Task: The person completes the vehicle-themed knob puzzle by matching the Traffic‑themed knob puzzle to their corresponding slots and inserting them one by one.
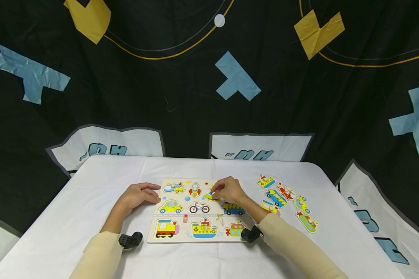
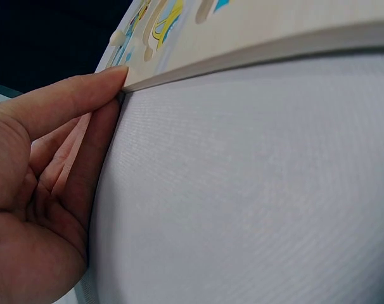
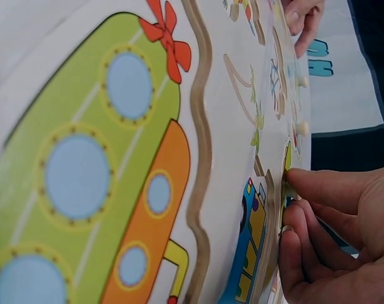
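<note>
At the left edge of the wooden puzzle board (image 1: 156, 228), my left hand (image 1: 138, 197) rests with fairly straight fingers. In the left wrist view, a fingertip (image 2: 119, 75) touches the board's edge. My right hand (image 1: 229, 190) is over the board's upper right part. It pinches a small yellow-and-green puzzle piece (image 1: 208, 197), mostly hidden by the fingers, with thumb and fingertips close to the board surface. Beside that hand are the rocket (image 1: 194, 190), the bicycle picture (image 1: 199, 207) and the bus picture (image 1: 232, 209).
Right of the board lie several loose pieces, among them a ship (image 1: 265, 181), a bus (image 1: 276, 198), a car (image 1: 302, 204) and a submarine (image 1: 306, 222). A white cloth (image 1: 181, 263) covers the table; a black curtain (image 1: 181, 97) hangs behind it.
</note>
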{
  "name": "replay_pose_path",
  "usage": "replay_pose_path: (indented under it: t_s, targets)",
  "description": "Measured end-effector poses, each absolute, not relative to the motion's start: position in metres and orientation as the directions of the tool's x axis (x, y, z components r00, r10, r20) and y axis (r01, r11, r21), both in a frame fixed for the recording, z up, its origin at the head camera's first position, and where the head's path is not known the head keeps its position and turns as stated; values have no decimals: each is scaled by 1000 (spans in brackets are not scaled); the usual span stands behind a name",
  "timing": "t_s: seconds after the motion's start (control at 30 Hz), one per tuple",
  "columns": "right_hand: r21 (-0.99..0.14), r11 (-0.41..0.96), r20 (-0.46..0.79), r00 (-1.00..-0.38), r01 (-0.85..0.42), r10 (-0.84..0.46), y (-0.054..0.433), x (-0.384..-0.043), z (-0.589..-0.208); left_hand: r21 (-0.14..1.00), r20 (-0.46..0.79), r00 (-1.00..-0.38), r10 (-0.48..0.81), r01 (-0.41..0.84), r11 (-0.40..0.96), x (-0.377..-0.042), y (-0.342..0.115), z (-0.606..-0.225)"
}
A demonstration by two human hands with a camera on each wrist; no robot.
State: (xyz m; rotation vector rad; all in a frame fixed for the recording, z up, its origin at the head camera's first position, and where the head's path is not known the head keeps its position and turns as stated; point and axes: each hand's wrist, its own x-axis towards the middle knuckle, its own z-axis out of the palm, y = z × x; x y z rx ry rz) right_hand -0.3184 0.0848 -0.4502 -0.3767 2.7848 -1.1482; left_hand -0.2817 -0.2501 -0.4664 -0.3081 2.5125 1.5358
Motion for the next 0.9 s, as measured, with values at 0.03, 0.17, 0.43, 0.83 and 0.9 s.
replay_pose_path:
  t_s: [0.03, 0.17, 0.43, 0.83, 0.9]
  targets:
    - [-706, 684, -6, -964, -184, -266, 85, -318, -450, 855, -259, -962, -82, -268, 445, -282, -250, -466]
    - [-707, 684, -15, -963, -179, -268, 85, -319, -450, 849, -256, -963, -82, -265, 457, -282, -251, -466]
    - [-725, 667, -10, -966, -170, -257, 97, -321, -438, 841, -255, -963, -82, -263, 474, -282, -251, -465]
    - [-743, 659, 14, -988, -112, -151, 129, -332, -416, 841, -256, -963, -85, -265, 471, -282, -251, -465]
    - [-737, 665, 24, -989, -117, -148, 135, -332, -414, 842, -256, -963, -88, -267, 469, -281, -250, -465]
